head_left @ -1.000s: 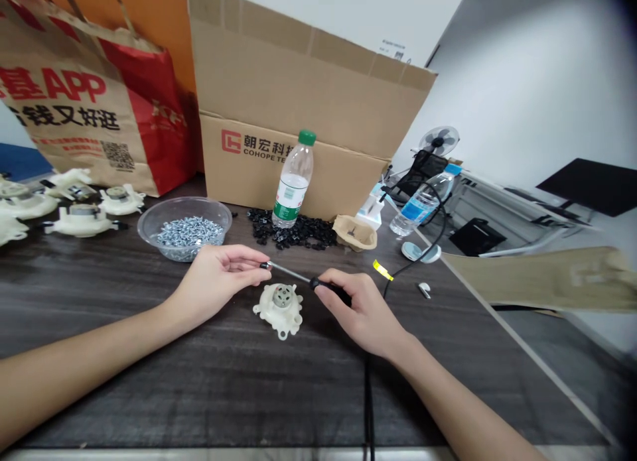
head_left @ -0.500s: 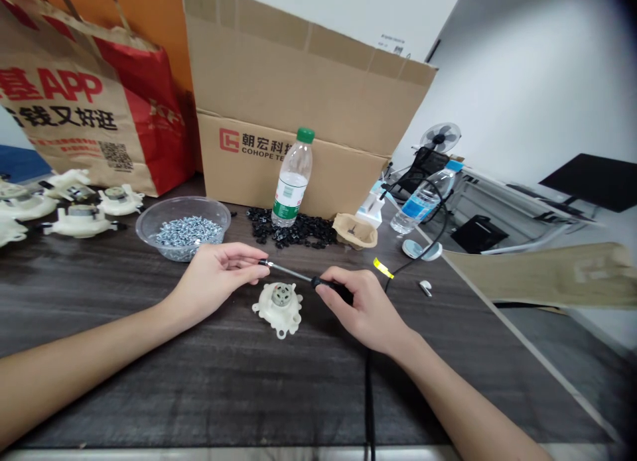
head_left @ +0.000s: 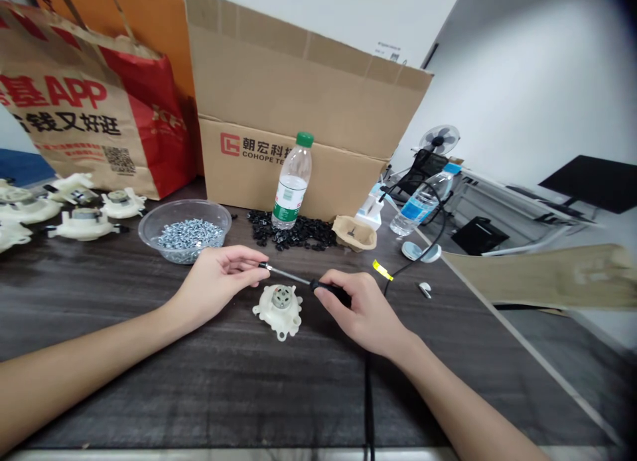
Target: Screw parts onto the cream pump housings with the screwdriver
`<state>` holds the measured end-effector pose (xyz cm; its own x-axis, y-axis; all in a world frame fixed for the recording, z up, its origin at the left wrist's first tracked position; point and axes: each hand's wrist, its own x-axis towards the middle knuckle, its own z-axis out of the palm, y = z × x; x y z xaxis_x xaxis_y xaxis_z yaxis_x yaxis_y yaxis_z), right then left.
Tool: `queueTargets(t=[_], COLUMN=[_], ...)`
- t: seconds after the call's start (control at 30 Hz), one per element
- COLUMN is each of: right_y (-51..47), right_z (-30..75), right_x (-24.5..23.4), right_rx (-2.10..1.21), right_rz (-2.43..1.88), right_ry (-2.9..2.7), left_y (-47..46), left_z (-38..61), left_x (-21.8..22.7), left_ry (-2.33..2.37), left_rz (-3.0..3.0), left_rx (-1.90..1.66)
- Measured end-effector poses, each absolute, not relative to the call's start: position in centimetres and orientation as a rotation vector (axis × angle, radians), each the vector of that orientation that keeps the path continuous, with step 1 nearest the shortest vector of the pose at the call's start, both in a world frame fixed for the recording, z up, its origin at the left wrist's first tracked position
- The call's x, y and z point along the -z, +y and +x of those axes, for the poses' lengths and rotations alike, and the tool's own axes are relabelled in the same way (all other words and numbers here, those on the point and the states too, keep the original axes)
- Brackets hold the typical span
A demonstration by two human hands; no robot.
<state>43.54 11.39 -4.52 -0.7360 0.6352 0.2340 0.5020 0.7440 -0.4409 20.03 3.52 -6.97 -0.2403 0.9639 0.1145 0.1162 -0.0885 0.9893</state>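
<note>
My right hand is closed around the black handle of a screwdriver, whose metal shaft points left. Between the thumb and fingers of my left hand is a small black clip, pinched at the screwdriver's tip; a bit of shiny metal, perhaps a screw, shows where they meet. Just below the shaft, a cream plastic housing with a round metal motor on top lies on the dark table. Neither hand touches the housing.
A clear bowl of screws stands behind my left hand. Several similar housings lie at the left. Black clips are heaped by a green-capped bottle, before a cardboard box. A black cable crosses the table.
The view has shifted very slightly. Both hands keep their grips, with the screwdriver tip still at the black clip; the housing stays where it was.
</note>
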Motion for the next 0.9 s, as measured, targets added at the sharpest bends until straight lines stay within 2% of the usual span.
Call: queueTargets(t=[0.9], right_y=[11.52], right_z=[43.74], right_x=[4.69], right_rx=[-0.562], right_rz=[-0.832], right_ry=[-2.599], left_y=[3.63], left_z=[19.12], left_x=[7.29], left_ry=[1.412], left_rz=[1.496], left_rx=[-1.365])
